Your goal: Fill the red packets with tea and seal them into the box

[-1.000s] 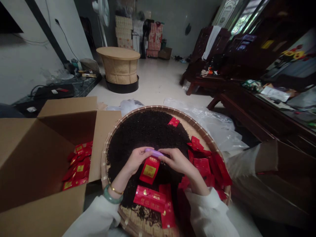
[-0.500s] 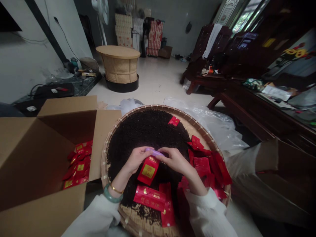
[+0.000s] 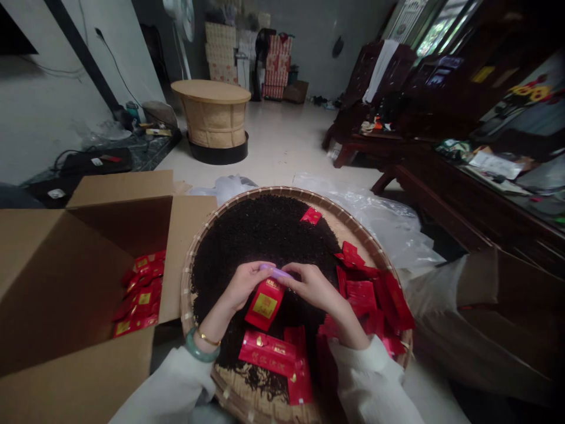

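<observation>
Both my left hand (image 3: 243,287) and my right hand (image 3: 311,287) are closed on a slim purple bar (image 3: 275,272), one at each end. The bar lies across the top of a red tea packet (image 3: 265,305) with a yellow label, which hangs below my fingers. Dark loose tea leaves (image 3: 265,229) spread under my hands in a round woven bamboo tray (image 3: 189,282). Nearer to me, a red packet lying crosswise (image 3: 267,353) overlaps a lengthwise one (image 3: 299,377). Whether my fingers also pinch the packet's top edge is hard to see.
A pile of red packets (image 3: 366,297) fills the tray's right side; one small packet (image 3: 311,216) lies at the far rim. On the left, an open cardboard box (image 3: 39,282) contains several red packets (image 3: 143,294). Clear plastic sheeting (image 3: 379,218) lies beyond the tray, beside a dark wooden table (image 3: 445,194).
Hardly anything differs. The red packet under the bar has swung very slightly, while both hands keep their place and their hold.
</observation>
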The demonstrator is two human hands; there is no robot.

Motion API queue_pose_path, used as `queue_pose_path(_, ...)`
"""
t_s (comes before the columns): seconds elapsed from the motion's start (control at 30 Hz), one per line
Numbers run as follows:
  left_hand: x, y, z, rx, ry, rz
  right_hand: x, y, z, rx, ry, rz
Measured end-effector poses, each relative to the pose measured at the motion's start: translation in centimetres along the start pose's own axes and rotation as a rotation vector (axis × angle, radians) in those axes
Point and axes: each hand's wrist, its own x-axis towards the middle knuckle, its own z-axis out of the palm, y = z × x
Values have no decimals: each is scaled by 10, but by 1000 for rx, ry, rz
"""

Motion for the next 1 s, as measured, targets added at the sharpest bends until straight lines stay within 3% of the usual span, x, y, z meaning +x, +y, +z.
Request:
queue_pose_path(0.83, 0, 0, 0, -11, 1, -9, 0, 1, 1, -8, 10, -31)
queue_pose_path(1.0, -2, -1, 0, 48, -130, -110, 0, 3, -2, -20, 71, -11)
